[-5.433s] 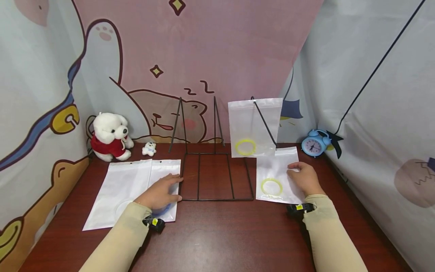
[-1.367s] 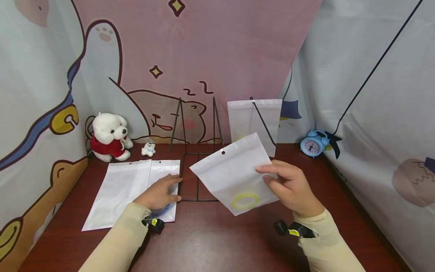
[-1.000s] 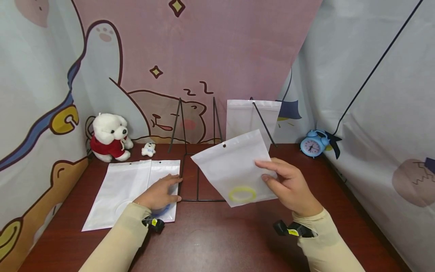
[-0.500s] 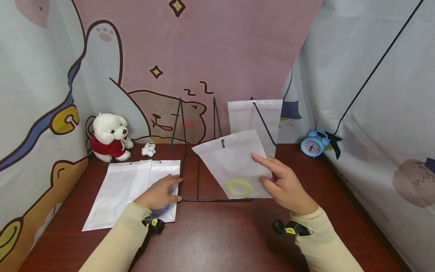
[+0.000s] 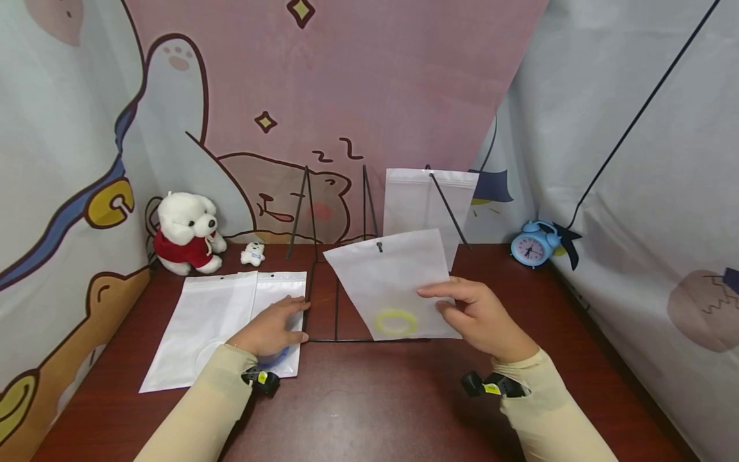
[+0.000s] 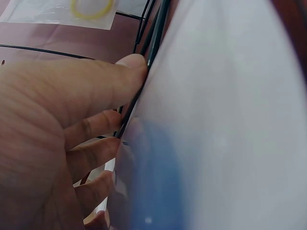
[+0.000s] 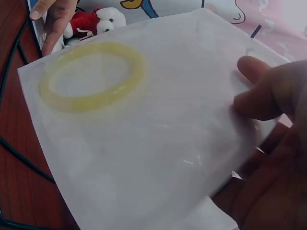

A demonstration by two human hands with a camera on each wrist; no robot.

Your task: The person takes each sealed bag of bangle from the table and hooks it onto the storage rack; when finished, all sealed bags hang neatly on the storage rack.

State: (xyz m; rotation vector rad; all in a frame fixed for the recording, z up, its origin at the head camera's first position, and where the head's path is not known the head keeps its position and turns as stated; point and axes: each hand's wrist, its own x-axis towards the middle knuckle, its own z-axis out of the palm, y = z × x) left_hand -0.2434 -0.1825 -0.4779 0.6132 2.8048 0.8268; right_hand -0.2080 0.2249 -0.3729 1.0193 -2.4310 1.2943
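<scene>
Between thumb and fingers my right hand (image 5: 482, 321) (image 7: 283, 110) pinches the right side of a white bag (image 5: 398, 276) (image 7: 144, 158). A yellow ring (image 5: 396, 323) (image 7: 91, 76) shows through its lower part. At the bag's top hole, the tip of the middle prong (image 5: 380, 247) of a black wire rack (image 5: 369, 340) pokes out. My left hand (image 5: 268, 327) (image 6: 53, 115) lies with spread fingers over a flat white bag (image 5: 281, 282) (image 6: 230, 120), its fingertips and thumb touching the rack's left side. Blue shows inside that bag.
Another white bag (image 5: 424, 199) hangs on the rack's right prong. The left prong (image 5: 296, 215) is bare. A second flat bag (image 5: 202, 308) lies at left. Behind stand a plush dog (image 5: 187, 231) and a small white figure (image 5: 253, 253); a blue clock (image 5: 532, 245) is at right.
My right hand has lifted the bag with the yellow ring off the table and moved it left, in front of the rack. The prong tip now shows at its hole. My left hand has stayed put.
</scene>
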